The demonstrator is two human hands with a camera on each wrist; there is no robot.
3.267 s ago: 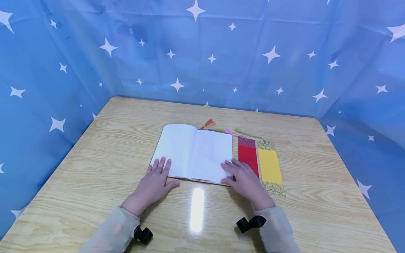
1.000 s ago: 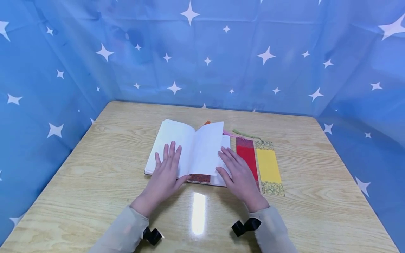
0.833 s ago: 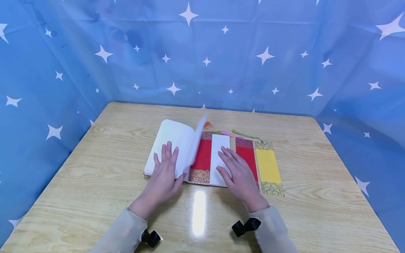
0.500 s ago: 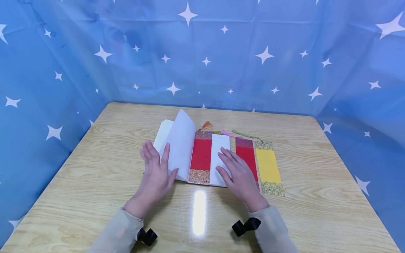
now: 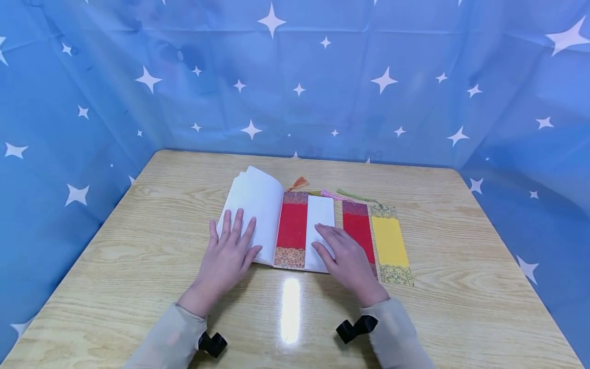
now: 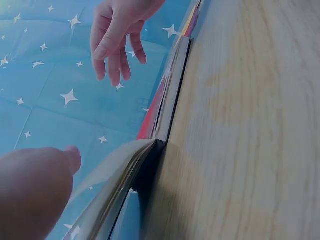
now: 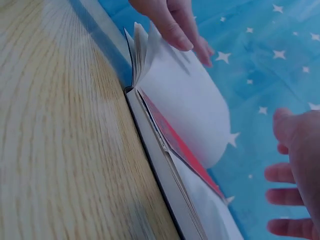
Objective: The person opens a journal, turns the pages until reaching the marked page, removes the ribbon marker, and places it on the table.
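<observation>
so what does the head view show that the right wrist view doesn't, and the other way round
Only the head view: the yellow bookmark and outer red bookmark to the right of the notebook, plus the orange tassel and green tassel.

Only the right wrist view: the page block side-on, revealing its thickness.

Both: the open notebook, the inner red bookmark on its pages, left hand, right hand, wooden table and blue starry backdrop.

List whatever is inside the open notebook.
A red bookmark lies on the right-hand page, along the fold, with an orange tassel at its top. The paper beneath it is covered. An olive strand shows past the top edge; where it leads is hidden.
</observation>
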